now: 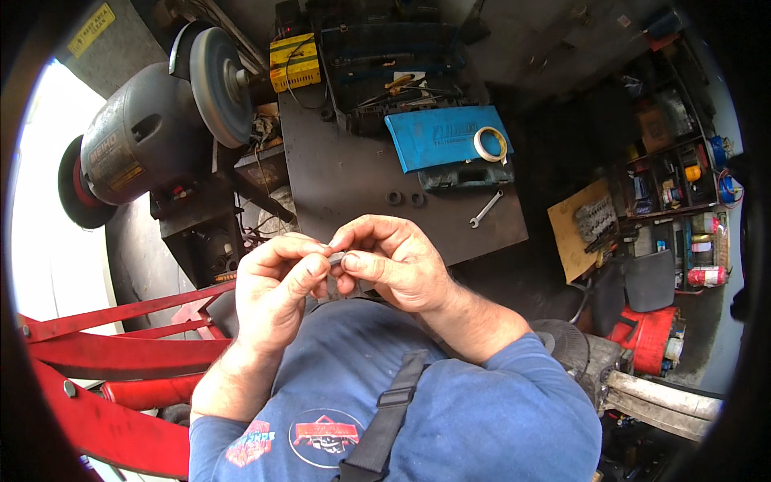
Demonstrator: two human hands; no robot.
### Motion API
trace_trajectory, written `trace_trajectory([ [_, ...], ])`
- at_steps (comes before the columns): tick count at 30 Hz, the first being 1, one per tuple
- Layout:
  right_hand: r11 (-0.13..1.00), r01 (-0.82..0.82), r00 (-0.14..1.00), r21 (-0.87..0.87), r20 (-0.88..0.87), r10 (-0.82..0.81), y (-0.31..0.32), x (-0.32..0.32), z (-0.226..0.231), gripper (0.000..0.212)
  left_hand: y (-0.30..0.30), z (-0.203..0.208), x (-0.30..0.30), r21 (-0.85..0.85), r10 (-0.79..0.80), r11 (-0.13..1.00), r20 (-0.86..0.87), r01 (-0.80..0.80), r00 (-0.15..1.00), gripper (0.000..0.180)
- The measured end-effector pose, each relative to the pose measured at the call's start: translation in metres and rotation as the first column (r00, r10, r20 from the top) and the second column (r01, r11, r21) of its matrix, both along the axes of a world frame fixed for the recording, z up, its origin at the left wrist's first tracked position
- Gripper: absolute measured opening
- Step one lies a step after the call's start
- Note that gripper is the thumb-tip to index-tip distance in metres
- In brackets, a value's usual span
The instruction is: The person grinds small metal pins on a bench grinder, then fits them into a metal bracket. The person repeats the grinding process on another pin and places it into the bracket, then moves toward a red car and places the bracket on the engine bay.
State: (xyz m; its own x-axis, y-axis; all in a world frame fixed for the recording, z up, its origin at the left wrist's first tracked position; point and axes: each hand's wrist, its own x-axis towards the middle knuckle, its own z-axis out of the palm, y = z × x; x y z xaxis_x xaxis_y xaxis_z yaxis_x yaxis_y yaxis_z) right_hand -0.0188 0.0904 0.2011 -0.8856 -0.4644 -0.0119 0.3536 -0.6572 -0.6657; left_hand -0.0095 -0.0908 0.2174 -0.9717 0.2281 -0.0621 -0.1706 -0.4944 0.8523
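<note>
In front of my chest, both hands come together on a small grey metal piece (336, 259); the fingers cover most of it, so its kind does not show. My left hand (281, 277) pinches one end between thumb and fingertips. From the other side, my right hand (395, 263) grips it with thumb and curled fingers. Beyond the hands, two dark ring-shaped parts (405, 198) lie on the dark metal table (337, 173). A combination wrench (486, 209) rests to their right.
At left stands a bench grinder (152, 120) with a large wheel. A blue case (438, 136) carrying a tape roll (490, 144), a yellow box (294, 63) and tools occupy the table's far side. Red metal arms (128, 353) are low left; shelves (675, 193) stand at right.
</note>
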Motion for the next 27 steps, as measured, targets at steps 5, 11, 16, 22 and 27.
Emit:
trace_trajectory([
  [5, 1.000, 0.002, 0.997, 0.024, 0.076, -0.004, 0.018, 0.021, -0.009, 0.018, 0.010, 0.001, 0.015, -0.082, -0.132, 0.987, 0.056, 0.136, 0.990, 0.020],
  [11, 0.986, 0.103, 0.989, 0.135, 0.096, -0.116, 0.018, 0.063, -0.005, 0.015, -0.009, -0.008, 0.017, -0.205, -0.388, 0.906, -0.050, 0.371, 0.920, 0.017],
  [16, 0.882, 0.280, 0.950, 0.378, 0.020, -0.310, 0.000, 0.119, -0.011, 0.013, -0.093, -0.033, -0.010, -0.767, -0.103, 0.446, -0.555, -0.461, 0.825, 0.046],
  [22, 0.778, 0.351, 0.840, 0.521, 0.192, -0.507, -0.030, 0.186, -0.039, 0.015, -0.190, -0.083, -0.057, -0.934, -0.167, -0.010, -0.349, -0.356, 0.922, 0.060],
  [27, 0.730, 0.508, 0.784, 0.457, 0.104, -0.611, -0.039, 0.235, -0.053, 0.013, -0.195, -0.072, -0.090, -0.894, -0.339, -0.341, -0.172, -0.291, 0.925, 0.060],
])
